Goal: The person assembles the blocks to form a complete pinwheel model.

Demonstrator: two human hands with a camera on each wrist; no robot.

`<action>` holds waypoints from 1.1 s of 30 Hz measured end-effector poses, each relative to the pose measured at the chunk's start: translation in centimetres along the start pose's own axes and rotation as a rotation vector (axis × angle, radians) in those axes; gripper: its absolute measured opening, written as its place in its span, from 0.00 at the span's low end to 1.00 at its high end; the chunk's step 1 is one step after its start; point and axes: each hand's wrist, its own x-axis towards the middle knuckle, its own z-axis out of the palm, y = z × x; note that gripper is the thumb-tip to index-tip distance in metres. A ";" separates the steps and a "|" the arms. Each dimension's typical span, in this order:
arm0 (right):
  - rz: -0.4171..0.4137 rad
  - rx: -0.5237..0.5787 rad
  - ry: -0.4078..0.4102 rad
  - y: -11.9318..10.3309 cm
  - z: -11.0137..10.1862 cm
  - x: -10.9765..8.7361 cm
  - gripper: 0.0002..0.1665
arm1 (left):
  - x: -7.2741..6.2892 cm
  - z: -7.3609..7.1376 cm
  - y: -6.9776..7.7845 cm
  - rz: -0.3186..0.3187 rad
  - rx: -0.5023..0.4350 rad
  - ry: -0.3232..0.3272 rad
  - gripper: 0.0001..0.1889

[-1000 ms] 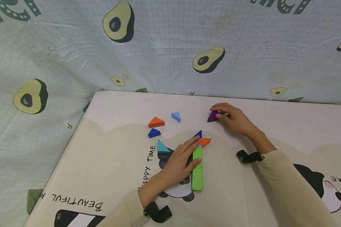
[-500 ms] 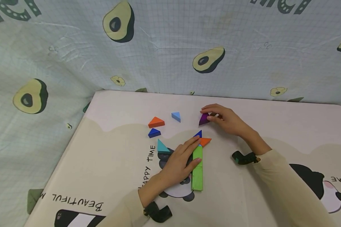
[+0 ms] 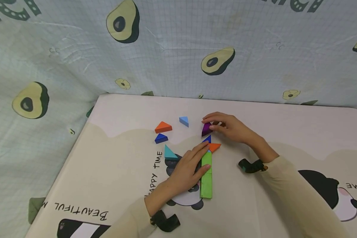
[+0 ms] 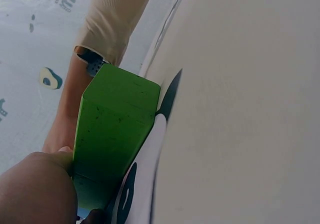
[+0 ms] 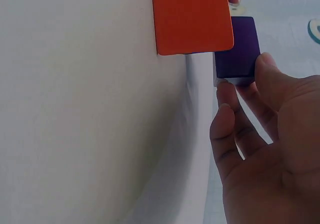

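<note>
My right hand [image 3: 235, 128] pinches a purple triangular block [image 3: 206, 129] between thumb and fingers, just beyond a blue triangular block [image 3: 207, 139]. In the right wrist view the purple block [image 5: 237, 49] shows behind an orange block [image 5: 192, 19]. My left hand [image 3: 185, 172] lies with fingers extended along two green blocks [image 3: 206, 185] set end to end; its thumb touches their top and its fingertips are at the far end. There the blue triangle and an orange triangular block [image 3: 215, 147] adjoin the row. The left wrist view shows the green block [image 4: 115, 119] beside the thumb.
Left of the row lie loose triangular blocks: teal [image 3: 170, 153], dark blue [image 3: 161, 138], orange [image 3: 163, 127] and light blue [image 3: 184, 121]. A printed cloth covers the table [image 3: 122, 158]. An avocado-patterned curtain [image 3: 172, 66] hangs behind its far edge.
My right hand has brought the purple block leftward and nearer, to the far end of the row. The left hand has stayed in place on the blocks.
</note>
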 end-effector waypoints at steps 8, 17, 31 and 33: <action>0.013 0.017 -0.041 -0.5 0.3 0.4 0.19 | 0.2 -0.2 0.0 0.014 0.017 0.009 0.30; 0.013 0.014 -0.077 -0.7 0.9 0.4 0.18 | 0.1 -0.1 0.0 0.007 0.005 0.012 0.30; 0.002 0.017 -0.103 -1.0 1.0 0.5 0.17 | -0.1 0.1 0.1 0.010 0.006 0.023 0.30; 0.002 0.013 -0.108 -1.1 1.0 0.5 0.18 | -0.1 0.1 0.1 0.012 0.008 0.024 0.30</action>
